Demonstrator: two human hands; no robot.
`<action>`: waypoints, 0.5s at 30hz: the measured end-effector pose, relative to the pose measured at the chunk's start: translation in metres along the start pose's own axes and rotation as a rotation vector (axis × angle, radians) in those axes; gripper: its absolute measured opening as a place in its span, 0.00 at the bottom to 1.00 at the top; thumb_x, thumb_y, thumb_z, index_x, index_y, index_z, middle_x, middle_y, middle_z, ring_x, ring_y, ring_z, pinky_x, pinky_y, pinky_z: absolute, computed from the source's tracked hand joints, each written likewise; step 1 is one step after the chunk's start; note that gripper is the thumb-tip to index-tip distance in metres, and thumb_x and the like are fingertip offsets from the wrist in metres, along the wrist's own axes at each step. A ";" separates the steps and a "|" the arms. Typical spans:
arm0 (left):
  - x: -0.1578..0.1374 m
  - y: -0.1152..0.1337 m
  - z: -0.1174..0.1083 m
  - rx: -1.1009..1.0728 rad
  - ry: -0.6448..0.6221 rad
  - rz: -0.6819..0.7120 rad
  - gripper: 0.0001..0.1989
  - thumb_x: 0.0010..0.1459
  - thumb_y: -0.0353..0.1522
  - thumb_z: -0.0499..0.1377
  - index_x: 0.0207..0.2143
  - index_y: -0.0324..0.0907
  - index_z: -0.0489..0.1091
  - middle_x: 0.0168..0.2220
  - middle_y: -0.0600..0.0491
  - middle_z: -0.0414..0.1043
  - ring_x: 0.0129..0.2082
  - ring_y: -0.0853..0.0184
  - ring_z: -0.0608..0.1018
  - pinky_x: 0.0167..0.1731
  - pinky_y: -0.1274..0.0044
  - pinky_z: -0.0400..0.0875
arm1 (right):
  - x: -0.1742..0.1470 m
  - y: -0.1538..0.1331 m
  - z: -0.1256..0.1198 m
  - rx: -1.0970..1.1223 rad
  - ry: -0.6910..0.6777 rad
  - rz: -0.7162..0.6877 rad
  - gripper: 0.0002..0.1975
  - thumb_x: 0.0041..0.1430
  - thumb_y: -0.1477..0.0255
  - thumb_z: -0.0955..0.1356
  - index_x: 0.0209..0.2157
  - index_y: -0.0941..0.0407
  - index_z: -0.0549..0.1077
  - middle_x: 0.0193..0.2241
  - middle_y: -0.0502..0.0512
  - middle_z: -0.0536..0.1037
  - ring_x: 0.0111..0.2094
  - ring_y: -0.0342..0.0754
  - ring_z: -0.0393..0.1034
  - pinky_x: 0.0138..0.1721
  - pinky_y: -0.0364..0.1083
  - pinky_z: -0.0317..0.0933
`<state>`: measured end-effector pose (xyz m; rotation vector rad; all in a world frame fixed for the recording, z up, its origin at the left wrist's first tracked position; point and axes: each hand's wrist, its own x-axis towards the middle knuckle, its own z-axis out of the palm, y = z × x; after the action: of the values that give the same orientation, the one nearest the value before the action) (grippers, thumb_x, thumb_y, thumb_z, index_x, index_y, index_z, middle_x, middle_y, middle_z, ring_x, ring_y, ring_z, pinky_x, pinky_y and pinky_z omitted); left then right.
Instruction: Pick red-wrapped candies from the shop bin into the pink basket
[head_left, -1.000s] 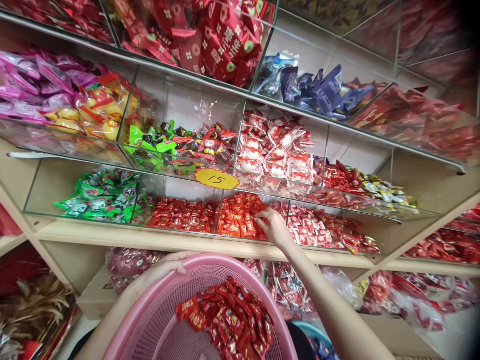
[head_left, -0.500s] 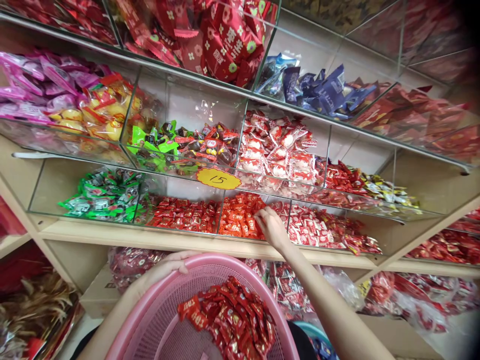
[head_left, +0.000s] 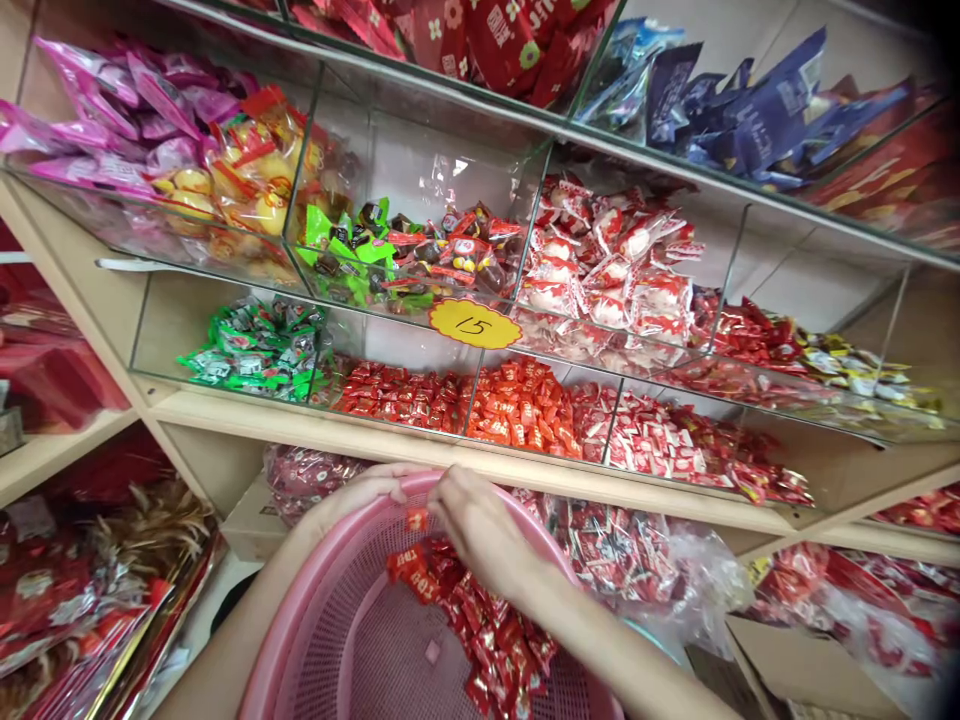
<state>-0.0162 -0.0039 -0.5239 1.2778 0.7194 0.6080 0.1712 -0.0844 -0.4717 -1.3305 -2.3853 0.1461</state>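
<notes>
A pink plastic basket (head_left: 300,560) is tilted below the shelf, with a heap of red wrapped candies (head_left: 495,640) inside. My left hand (head_left: 367,492) is closed over the basket's far rim. Above the heap, my right hand (head_left: 472,515) reaches into the basket with its fingers drawn together. One orange-red wrapped candy (head_left: 417,519) shows at its fingertips; part of the grip is hidden behind the hand. Similar orange-red candies (head_left: 525,405) fill a clear compartment on the lower shelf. A small pale piece (head_left: 433,652) lies on the basket's bottom.
Glass-fronted compartments hold green candies (head_left: 259,345), white-and-red ones (head_left: 652,440) and purple packets (head_left: 150,100). A yellow price tag (head_left: 475,323) reads 15. The wooden shelf edge (head_left: 360,445) runs just beyond the basket. Plastic bags (head_left: 697,580) and a cardboard box (head_left: 802,650) are below.
My right hand has come from the orange-red candy compartment back over the basket, with a candy at its fingertips. The left hand still holds the rim. The view has shifted.
</notes>
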 end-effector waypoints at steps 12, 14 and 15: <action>0.001 -0.005 -0.005 0.028 0.067 -0.002 0.25 0.39 0.23 0.52 0.43 0.34 0.73 0.44 0.50 0.75 0.51 0.58 0.70 0.49 0.75 0.61 | 0.004 -0.007 0.087 -0.018 -0.354 0.008 0.09 0.60 0.72 0.62 0.34 0.57 0.73 0.36 0.55 0.75 0.38 0.47 0.68 0.39 0.44 0.61; 0.002 -0.004 -0.004 0.021 0.080 0.005 0.25 0.38 0.23 0.52 0.42 0.34 0.74 0.42 0.51 0.76 0.50 0.58 0.70 0.48 0.75 0.62 | 0.008 -0.005 0.093 -0.030 -0.362 0.014 0.10 0.60 0.71 0.62 0.35 0.57 0.73 0.36 0.55 0.75 0.38 0.47 0.69 0.39 0.44 0.61; 0.003 -0.004 -0.004 0.016 0.091 0.014 0.25 0.38 0.23 0.53 0.42 0.33 0.74 0.41 0.50 0.77 0.50 0.57 0.70 0.48 0.75 0.62 | 0.009 -0.004 0.096 -0.041 -0.364 0.019 0.10 0.60 0.71 0.62 0.35 0.57 0.74 0.36 0.55 0.76 0.38 0.47 0.69 0.40 0.44 0.61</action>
<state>-0.0172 -0.0003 -0.5286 1.2769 0.7918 0.6768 0.1258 -0.0695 -0.5550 -1.4494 -2.6849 0.3762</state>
